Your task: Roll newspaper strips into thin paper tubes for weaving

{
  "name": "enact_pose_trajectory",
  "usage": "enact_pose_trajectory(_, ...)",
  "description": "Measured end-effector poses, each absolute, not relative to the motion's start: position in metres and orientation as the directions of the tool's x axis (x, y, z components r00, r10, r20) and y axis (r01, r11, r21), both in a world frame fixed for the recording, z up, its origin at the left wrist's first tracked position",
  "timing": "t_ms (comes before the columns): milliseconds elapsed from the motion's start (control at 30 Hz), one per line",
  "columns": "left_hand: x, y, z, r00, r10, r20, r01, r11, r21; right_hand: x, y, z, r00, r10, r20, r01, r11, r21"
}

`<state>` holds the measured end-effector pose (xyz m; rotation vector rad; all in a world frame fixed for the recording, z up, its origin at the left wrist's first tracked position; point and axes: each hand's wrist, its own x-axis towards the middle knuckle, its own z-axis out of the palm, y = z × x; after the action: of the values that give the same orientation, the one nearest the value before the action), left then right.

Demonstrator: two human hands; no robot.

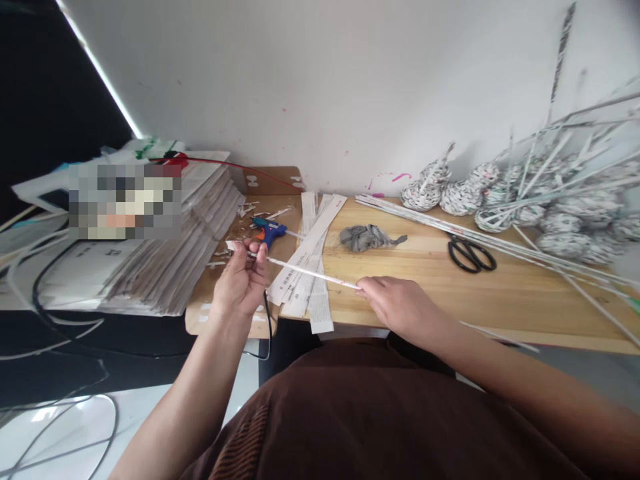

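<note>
Between my two hands stretches a thin rolled paper tube (313,272), white with faint print. My left hand (243,277) pinches its flatter left end with the fingertips. The other end runs into my closed right hand (397,303), and beyond that it shows again as a thin length under the forearm. A blue glue gun (270,231) with an orange trigger lies just behind my left hand. Flat printed paper strips (315,253) lie crossed on the table beneath the tube.
A tall stack of paper (175,260) stands left, with cables around it. A grey rag (367,238) and black-handled scissors (471,255) lie on the wooden table (400,267). Long paper tubes (430,220) and several woven paper gourds (463,190) fill the right side.
</note>
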<state>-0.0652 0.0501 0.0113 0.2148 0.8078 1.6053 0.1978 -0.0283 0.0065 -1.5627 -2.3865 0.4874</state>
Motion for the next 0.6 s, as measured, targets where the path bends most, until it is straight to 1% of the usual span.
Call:
enact_pose_trajectory(33,-0.065,0.05,0.012,-0.217,0.929,-0.301,-0.796,0.01,0.605,0.197,-0.027,0.008,-0.388,0.92,-0.044,0.802,0.314,-0.508)
enact_pose_trajectory(100,-0.066,0.05,0.012,-0.211,0.928,-0.306,-0.794,0.02,0.608,0.197,-0.024,0.011,-0.401,0.89,-0.218,0.688,0.136,-0.712)
enact_pose_trajectory(133,-0.065,0.05,0.012,-0.21,0.926,-0.315,-0.793,0.027,0.609,0.197,-0.022,0.013,-0.412,0.868,-0.277,0.642,0.061,-0.764)
enact_pose_trajectory(167,-0.065,0.05,0.012,-0.212,0.922,-0.323,-0.794,0.031,0.608,0.196,-0.021,0.014,-0.414,0.861,-0.296,0.621,0.029,-0.783)
enact_pose_trajectory(200,-0.065,0.05,0.012,-0.215,0.919,-0.33,-0.796,0.031,0.605,0.195,-0.019,0.015,-0.407,0.872,-0.274,0.624,0.046,-0.78)
enact_pose_trajectory(267,-0.064,0.051,0.012,-0.221,0.918,-0.33,-0.8,0.023,0.599,0.192,-0.017,0.016,-0.379,0.908,-0.177,0.651,0.126,-0.749)
enact_pose_trajectory(300,-0.064,0.052,0.012,-0.223,0.919,-0.324,-0.801,0.017,0.598,0.19,-0.016,0.016,-0.377,0.912,-0.165,0.644,0.13,-0.753)
enact_pose_trajectory(333,-0.064,0.052,0.012,-0.219,0.923,-0.317,-0.801,0.015,0.598,0.189,-0.015,0.015,-0.386,0.901,-0.198,0.618,0.093,-0.781)
enact_pose_trajectory(400,-0.064,0.052,0.011,-0.213,0.927,-0.308,-0.799,0.017,0.601,0.188,-0.013,0.013,-0.433,0.836,-0.338,0.537,-0.062,-0.841)
enact_pose_trajectory(433,-0.064,0.052,0.01,-0.213,0.928,-0.306,-0.797,0.016,0.604,0.187,-0.013,0.012,-0.455,0.802,-0.388,0.513,-0.12,-0.85)
enact_pose_trajectory(467,-0.065,0.053,0.009,-0.214,0.928,-0.306,-0.795,0.016,0.606,0.187,-0.013,0.011,-0.461,0.793,-0.397,0.517,-0.123,-0.847)
enact_pose_trajectory(500,-0.065,0.053,0.008,-0.217,0.927,-0.307,-0.793,0.016,0.609,0.186,-0.013,0.01,-0.45,0.818,-0.358,0.549,-0.063,-0.834)
enact_pose_trajectory(533,-0.064,0.053,0.006,-0.218,0.925,-0.31,-0.79,0.019,0.613,0.185,-0.013,0.009,-0.427,0.862,-0.273,0.599,0.043,-0.8)
enact_pose_trajectory(600,-0.063,0.053,0.005,-0.202,0.928,-0.314,-0.785,0.038,0.618,0.18,-0.012,0.007,-0.394,0.918,-0.052,0.687,0.256,-0.68)
